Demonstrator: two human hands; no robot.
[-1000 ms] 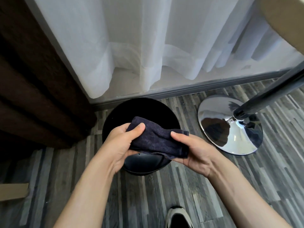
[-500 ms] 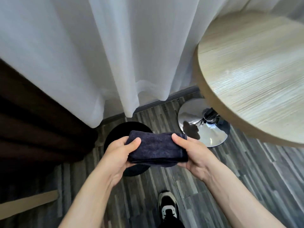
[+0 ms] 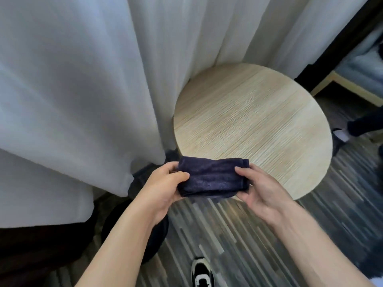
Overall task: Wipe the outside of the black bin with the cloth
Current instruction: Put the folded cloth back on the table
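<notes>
A folded dark navy cloth (image 3: 212, 177) is held between both hands at the near edge of a round table. My left hand (image 3: 163, 187) grips its left end, thumb on top. My right hand (image 3: 259, 189) holds its right end. The black bin (image 3: 158, 235) stands on the floor below, mostly hidden behind my left forearm; only dark slivers of it show on either side of the arm.
A round light-wood table (image 3: 252, 125) fills the middle right. White curtains (image 3: 83, 90) hang at left and behind. My shoe (image 3: 202, 274) is on the striped grey floor (image 3: 228, 235). Another person's leg and foot (image 3: 344, 131) show at far right.
The view has risen and swung right: the bin slid down behind my left arm and the whole tabletop came into sight. Both hands still hold the folded cloth, now raised near the table.
</notes>
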